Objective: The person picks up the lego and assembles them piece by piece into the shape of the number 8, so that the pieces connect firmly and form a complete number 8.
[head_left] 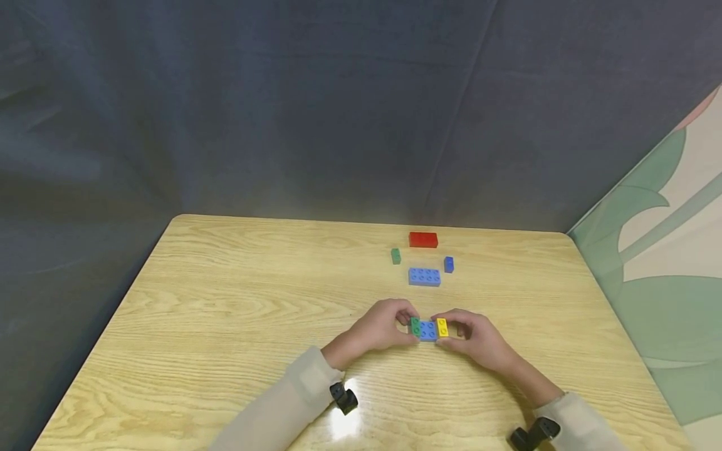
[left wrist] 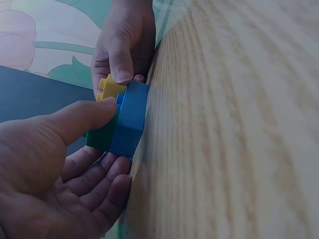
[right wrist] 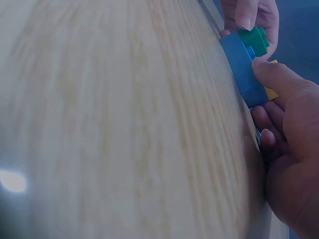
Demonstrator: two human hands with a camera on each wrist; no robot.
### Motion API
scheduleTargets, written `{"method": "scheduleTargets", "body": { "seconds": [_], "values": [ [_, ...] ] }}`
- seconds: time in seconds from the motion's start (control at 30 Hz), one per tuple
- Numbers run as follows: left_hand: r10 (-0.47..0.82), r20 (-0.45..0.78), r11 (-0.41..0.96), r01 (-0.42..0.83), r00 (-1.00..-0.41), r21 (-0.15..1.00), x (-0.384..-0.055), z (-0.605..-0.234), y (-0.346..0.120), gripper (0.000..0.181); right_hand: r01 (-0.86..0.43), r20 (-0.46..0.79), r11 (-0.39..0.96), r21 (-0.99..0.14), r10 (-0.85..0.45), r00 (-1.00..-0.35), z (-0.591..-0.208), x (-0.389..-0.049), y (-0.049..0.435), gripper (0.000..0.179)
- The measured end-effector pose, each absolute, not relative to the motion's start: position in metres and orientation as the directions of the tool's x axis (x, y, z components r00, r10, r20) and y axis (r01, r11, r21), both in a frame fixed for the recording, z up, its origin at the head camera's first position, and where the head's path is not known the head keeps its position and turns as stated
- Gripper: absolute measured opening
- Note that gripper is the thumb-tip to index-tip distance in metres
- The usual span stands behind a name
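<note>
A blue building brick (head_left: 428,331) lies on the table with a green brick (head_left: 415,326) on its left end and a yellow brick (head_left: 442,327) on its right end. Bare studs show between the two in the head view. My left hand (head_left: 389,324) pinches the green brick's end between thumb and fingers. On the other end, my right hand (head_left: 475,338) pinches the yellow brick. Seen from the left wrist, the blue brick (left wrist: 130,119) sits low against the tabletop. The right wrist view shows the yellow brick (right wrist: 271,93) partly covered by my thumb.
Beyond my hands lie a second blue brick (head_left: 424,277) with several studs, a small green brick (head_left: 396,256), a small dark blue brick (head_left: 449,264) and a red brick (head_left: 423,240). A dark curtain (head_left: 338,113) hangs behind the wooden table (head_left: 237,300).
</note>
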State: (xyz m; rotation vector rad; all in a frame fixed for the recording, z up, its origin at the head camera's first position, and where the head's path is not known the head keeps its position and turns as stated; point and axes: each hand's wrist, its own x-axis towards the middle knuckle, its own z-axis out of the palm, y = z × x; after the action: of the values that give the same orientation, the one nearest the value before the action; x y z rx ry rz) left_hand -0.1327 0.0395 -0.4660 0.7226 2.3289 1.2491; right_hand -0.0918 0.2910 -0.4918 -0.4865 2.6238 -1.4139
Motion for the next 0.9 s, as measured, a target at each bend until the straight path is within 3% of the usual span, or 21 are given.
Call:
{"method": "scheduleTargets", "body": {
  "seconds": [0.27, 0.6, 0.9],
  "values": [
    [0.574, -0.123, 0.463, 0.197, -0.810, 0.864, -0.131, -0.468, 0.039, 0.031, -0.236, 0.059, 0.519, -0.822, -0.334, -0.941, -0.493, -0.091, 0.291, 0.039],
    [0.560, -0.131, 0.468, 0.181, -0.818, 0.865, -0.131, -0.470, 0.040, 0.031, -0.235, 0.018, 0.453, -0.860, -0.434, -0.901, -0.486, -0.097, 0.301, 0.038],
    [0.556, -0.119, 0.464, 0.188, -0.823, 0.866, -0.132, -0.473, 0.040, 0.030, -0.216, 0.059, 0.495, -0.842, -0.314, -0.948, -0.481, -0.112, 0.302, 0.035]
  ]
}}
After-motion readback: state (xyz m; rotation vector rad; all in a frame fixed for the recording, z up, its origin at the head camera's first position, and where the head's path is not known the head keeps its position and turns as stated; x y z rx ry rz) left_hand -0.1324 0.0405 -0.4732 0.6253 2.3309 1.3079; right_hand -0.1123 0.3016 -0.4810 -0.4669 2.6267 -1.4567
